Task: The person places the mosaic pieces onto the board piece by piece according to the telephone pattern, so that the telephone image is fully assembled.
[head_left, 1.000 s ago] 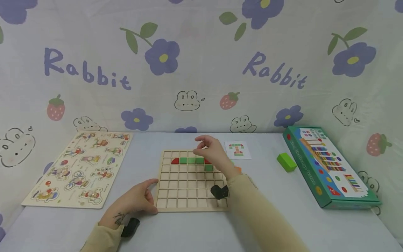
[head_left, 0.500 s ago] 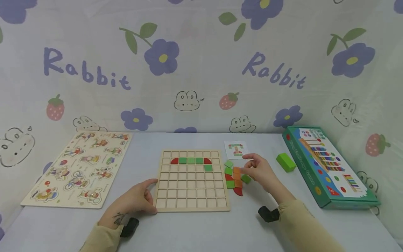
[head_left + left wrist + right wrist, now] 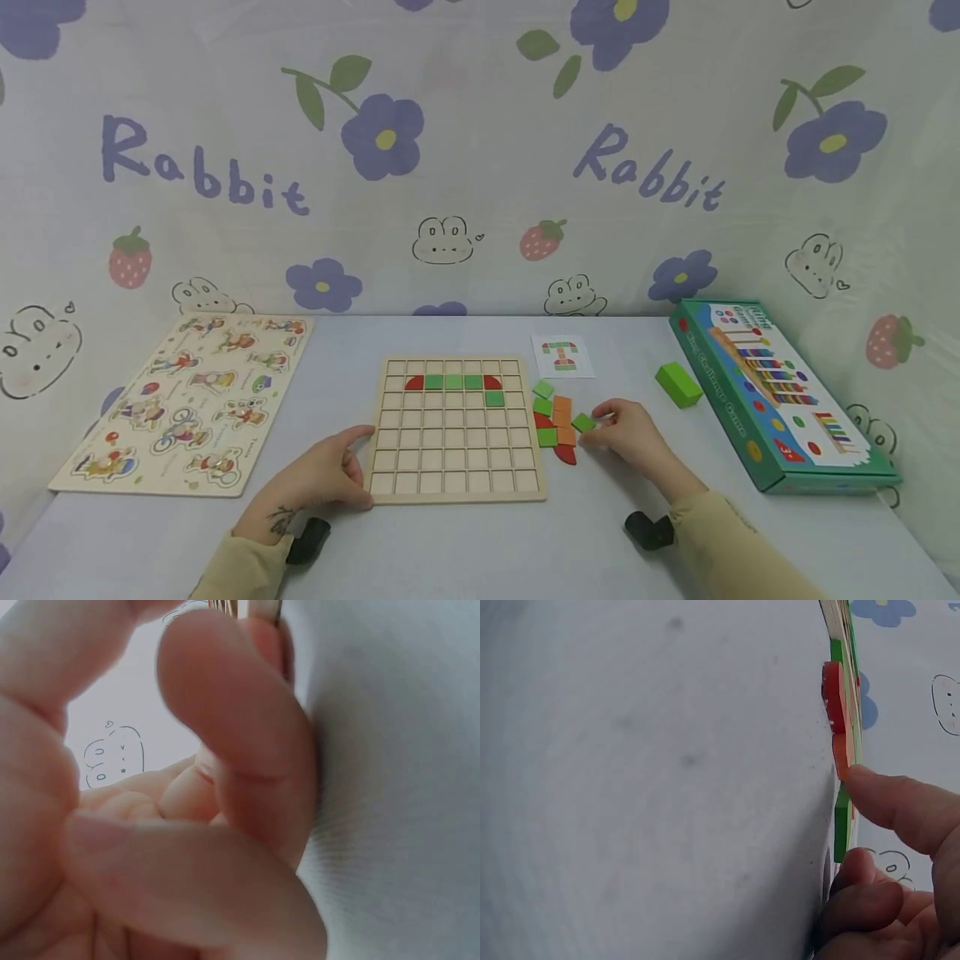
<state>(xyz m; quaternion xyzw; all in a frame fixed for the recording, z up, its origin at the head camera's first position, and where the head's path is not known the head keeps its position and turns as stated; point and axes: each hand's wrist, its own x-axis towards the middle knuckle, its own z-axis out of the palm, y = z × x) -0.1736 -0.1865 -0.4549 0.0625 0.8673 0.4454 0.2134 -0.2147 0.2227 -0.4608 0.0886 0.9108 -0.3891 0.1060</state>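
At the wooden grid board [image 3: 458,460], the left hand [image 3: 315,479] touches the left edge with its index finger and the lower left corner with its thumb. Red and green tiles form a row near the board's top, with a green tile [image 3: 495,399] below its right end. Right of the board, the right hand [image 3: 630,437] has thumb and index finger at opposite sides of a loose green tile [image 3: 583,423], lightly pinching it. Beside it lie orange tiles [image 3: 562,414], red pieces [image 3: 566,455] and other green tiles [image 3: 547,437].
A pattern card [image 3: 562,357] lies behind the loose tiles. Farther right are a green block [image 3: 678,385] and a green game box [image 3: 787,400]. A picture puzzle board [image 3: 187,400] lies on the left. Patterned cloth hangs behind the table.
The right hand has moved from over the board's top to the loose tiles on the right, then slightly down to the green tile. The left hand stays at the board's edge.
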